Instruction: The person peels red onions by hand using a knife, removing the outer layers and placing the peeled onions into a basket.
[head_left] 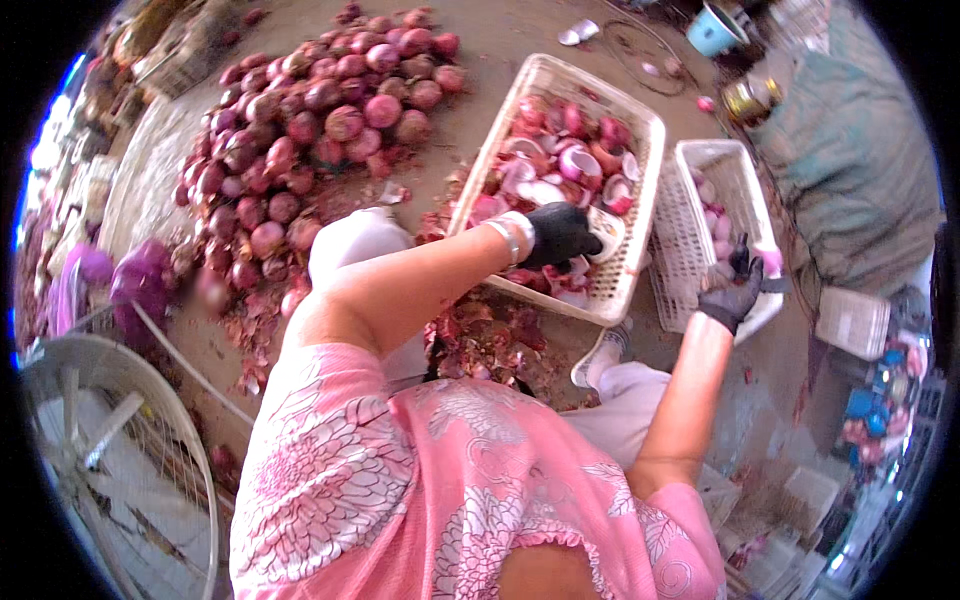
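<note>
My left hand (pixel 563 236), in a black glove, is over the large white plastic crate (pixel 648 150). Its fingers are closed at a pale, curved onion layer (pixel 607 236). Onion skins and cut layers (pixel 580 165), red and white, fill much of that crate. To the right, my black-gloved right hand (pixel 731 286) is above the smaller white crate (pixel 757 190). A short dark flat piece, like a knife blade (pixel 775 285), sticks out from it. Beside its fingers shows a pale purple peeled onion (pixel 769 261); whether they touch it is unclear. More peeled onions (pixel 718 220) lie in this crate.
A big heap of unpeeled red onions (pixel 320 120) covers the ground at left. Loose skins (pixel 485 335) lie by my knees. A fan (pixel 125 430) stands lower left. At right are a green cloth-covered pile (pixel 850 170), a blue bucket (pixel 715 32) and a metal can (pixel 750 100).
</note>
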